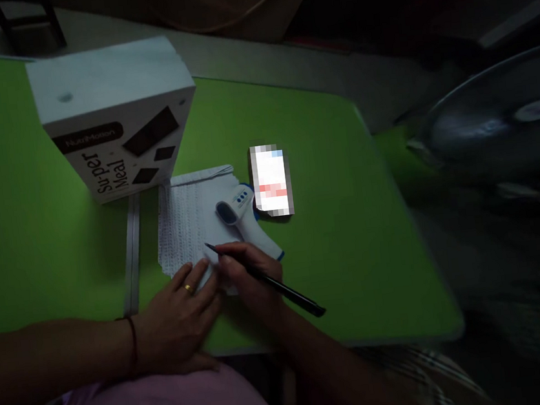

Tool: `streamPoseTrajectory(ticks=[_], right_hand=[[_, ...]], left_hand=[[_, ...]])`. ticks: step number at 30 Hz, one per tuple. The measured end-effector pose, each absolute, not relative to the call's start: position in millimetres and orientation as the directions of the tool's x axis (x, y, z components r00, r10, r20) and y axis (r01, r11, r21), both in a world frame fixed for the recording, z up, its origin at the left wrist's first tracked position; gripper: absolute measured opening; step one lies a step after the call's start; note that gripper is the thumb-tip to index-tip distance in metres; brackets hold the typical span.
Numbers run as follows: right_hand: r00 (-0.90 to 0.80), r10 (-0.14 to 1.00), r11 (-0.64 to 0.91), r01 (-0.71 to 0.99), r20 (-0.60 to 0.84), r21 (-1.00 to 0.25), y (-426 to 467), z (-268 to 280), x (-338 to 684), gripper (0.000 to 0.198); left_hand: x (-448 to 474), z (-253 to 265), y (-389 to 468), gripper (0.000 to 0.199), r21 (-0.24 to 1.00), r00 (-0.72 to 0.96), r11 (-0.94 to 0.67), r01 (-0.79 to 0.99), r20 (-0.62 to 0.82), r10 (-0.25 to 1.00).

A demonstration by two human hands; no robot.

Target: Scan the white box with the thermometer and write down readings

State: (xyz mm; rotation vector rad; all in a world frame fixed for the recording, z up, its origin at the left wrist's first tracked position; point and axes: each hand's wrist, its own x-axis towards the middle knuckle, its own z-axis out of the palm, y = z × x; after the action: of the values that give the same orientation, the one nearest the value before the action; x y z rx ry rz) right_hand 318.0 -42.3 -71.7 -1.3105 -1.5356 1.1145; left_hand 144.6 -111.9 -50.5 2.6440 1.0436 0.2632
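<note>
My right hand (252,276) is closed around a black pen (287,291), its tip just over the lower part of a sheet of paper (181,219). Rows of small handwriting fill the paper's left side. My left hand (185,316), with a ring and a dark wrist cord, lies flat with fingers stretched over the sheet's lower edge. A white and blue infrared thermometer (247,221) rests on the paper's right side, just beyond my right hand. Beside it lies a phone (271,181) with a lit, blurred-out screen.
A tall white box (113,84) marked "Super Meal" stands at the paper's far left corner. The green table (352,238) has a metal seam (132,257) across it. At the right, past the table edge, is a round fan-like object (499,118). A dark stool (30,22) stands behind.
</note>
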Motion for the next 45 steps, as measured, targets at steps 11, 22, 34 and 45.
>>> streamPoseTrajectory(ticks=[11, 22, 34, 45], right_hand=[[-0.197, 0.954, 0.288, 0.401, 0.225, -0.869, -38.4, -67.9, 311.8, 0.013], [-0.282, 0.93, 0.346, 0.446, 0.236, -0.825, -41.1, -71.2, 315.2, 0.013], [-0.336, 0.921, 0.344, 0.466, 0.197, -0.815, -41.5, -71.0, 317.8, 0.013], [-0.265, 0.938, 0.326, 0.459, 0.223, -0.826, -40.7, -69.8, 315.6, 0.013]], left_hand=[[148.8, -43.4, -111.1, 0.095, 0.309, 0.721, -0.691, 0.653, 0.024, 0.692], [149.4, -44.0, -112.6, 0.092, 0.304, 0.719, -0.69, 0.657, 0.025, 0.695], [149.5, -43.2, -111.6, 0.091, 0.287, 0.725, -0.699, 0.655, 0.023, 0.688], [149.8, -41.8, -110.4, 0.093, 0.29, 0.728, -0.695, 0.658, -0.007, 0.686]])
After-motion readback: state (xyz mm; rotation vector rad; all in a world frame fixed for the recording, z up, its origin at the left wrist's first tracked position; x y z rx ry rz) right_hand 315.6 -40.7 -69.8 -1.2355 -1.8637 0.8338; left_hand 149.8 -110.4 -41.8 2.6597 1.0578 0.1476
